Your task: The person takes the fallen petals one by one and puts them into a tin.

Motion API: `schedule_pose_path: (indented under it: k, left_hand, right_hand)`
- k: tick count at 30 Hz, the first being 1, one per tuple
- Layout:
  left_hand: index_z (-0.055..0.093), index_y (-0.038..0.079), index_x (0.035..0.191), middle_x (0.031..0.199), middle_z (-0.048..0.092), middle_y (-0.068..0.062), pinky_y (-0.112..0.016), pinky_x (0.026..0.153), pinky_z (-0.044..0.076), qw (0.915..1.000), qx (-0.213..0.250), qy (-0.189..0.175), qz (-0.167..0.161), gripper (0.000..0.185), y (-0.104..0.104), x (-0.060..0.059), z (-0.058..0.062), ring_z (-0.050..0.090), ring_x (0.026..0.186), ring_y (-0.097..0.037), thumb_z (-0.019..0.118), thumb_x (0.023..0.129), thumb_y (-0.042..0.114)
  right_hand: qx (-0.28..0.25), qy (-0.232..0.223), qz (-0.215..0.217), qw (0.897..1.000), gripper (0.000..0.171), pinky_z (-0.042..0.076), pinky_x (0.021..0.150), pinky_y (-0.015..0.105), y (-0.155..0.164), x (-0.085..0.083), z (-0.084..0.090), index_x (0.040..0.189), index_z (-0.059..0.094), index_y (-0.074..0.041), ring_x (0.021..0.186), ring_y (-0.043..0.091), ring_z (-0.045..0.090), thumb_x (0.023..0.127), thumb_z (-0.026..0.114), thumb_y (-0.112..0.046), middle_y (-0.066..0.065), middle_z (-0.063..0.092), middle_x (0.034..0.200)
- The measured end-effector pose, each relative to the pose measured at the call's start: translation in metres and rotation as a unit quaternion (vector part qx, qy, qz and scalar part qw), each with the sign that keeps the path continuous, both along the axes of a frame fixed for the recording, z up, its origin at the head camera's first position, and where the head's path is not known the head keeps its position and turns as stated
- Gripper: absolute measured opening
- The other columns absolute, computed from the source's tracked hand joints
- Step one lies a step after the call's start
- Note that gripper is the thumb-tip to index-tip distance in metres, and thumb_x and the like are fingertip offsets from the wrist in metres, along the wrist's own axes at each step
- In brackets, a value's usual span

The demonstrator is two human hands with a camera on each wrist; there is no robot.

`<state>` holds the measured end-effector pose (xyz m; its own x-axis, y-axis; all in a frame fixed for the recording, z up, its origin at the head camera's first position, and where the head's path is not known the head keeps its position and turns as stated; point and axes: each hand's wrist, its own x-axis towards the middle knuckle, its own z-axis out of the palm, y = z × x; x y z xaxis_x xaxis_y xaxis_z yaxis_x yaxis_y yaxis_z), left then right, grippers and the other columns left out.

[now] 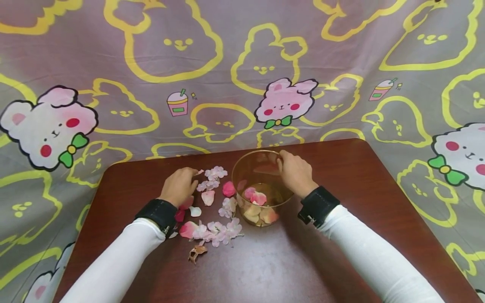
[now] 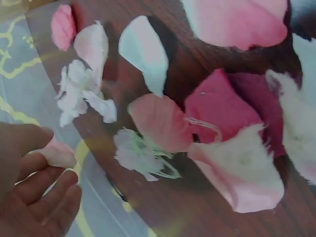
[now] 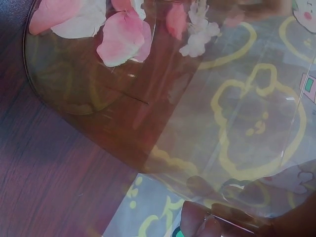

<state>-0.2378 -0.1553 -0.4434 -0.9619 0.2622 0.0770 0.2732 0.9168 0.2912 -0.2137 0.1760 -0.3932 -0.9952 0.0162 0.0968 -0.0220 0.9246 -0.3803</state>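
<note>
Head camera: high, facing forward and down; table (image 1: 352, 185) across the lower frame, patterned cloth (image 1: 227, 63) above, left hand (image 1: 179, 185) left of centre, right hand (image 1: 297, 173) right of it. Left-wrist camera: close over loose petals (image 2: 160, 123), table edge slanting through the frame. Right-wrist camera: close on the clear bowl (image 3: 113, 131), cloth showing through. Head shares petals with left wrist, bowl with right.

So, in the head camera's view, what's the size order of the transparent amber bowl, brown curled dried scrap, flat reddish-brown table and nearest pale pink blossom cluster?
Largest first:
Flat reddish-brown table
Transparent amber bowl
Nearest pale pink blossom cluster
Brown curled dried scrap
</note>
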Motion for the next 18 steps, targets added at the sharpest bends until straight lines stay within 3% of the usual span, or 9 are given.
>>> schedule_pose_path:
  k: [6, 18]
  left_hand:
    - [0.074, 0.000, 0.110, 0.105, 0.076, -0.018, -0.052, 0.080, 0.056, 0.9990, 0.025, 0.036, -0.009, 0.020, 0.008, 0.005, 0.006, 0.071, 0.094, -0.035, 0.066, 0.093, 0.006]
    - [0.071, 0.000, 0.107, 0.100, 0.074, -0.018, -0.051, 0.078, 0.056, 0.9948, 0.053, 0.080, -0.033, 0.016, 0.021, 0.021, 0.009, 0.069, 0.088, -0.035, 0.064, 0.094, 0.004]
  right_hand:
    - [-0.002, 0.000, -0.001, 1.000, 0.017, 0.049, 0.061, 0.048, -0.002, 0.001, -0.001, 0.099, 0.062, -0.011, 0.078, 0.035, 0.068, 0.104, 0.054, -0.025, 0.010, 0.065, 0.079]
    - [0.000, -0.005, 0.000, 1.000, 0.017, 0.047, 0.059, 0.046, 0.000, 0.000, 0.000, 0.099, 0.062, -0.011, 0.076, 0.033, 0.066, 0.104, 0.053, -0.025, 0.009, 0.063, 0.077]
